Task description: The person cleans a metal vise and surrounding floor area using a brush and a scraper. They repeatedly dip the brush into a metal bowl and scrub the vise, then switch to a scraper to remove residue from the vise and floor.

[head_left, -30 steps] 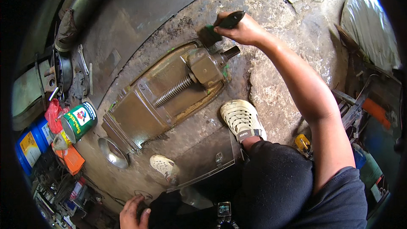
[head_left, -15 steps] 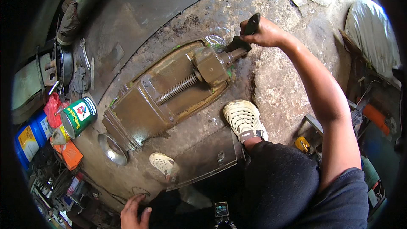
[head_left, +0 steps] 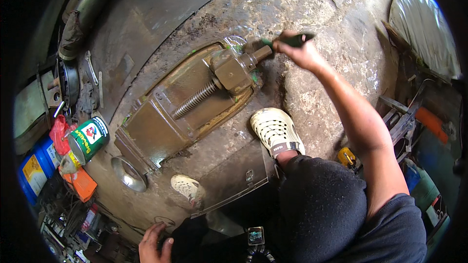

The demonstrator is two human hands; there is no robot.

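Brush point(head_left: 298, 40), just one, fills right grip point(head_left: 298, 53) beside one vise point(head_left: 187, 102); left grip point(head_left: 155, 246) loosely spread.

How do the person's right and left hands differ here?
The right hand grips a brush by its dark green handle; the left hand shows nothing in it. The right hand is closed and motion-blurred, while the left hand is loosely open and sharper. The right hand is by the shaft end of the machine vise; the left hand is at the picture's lower edge. Both are bare.
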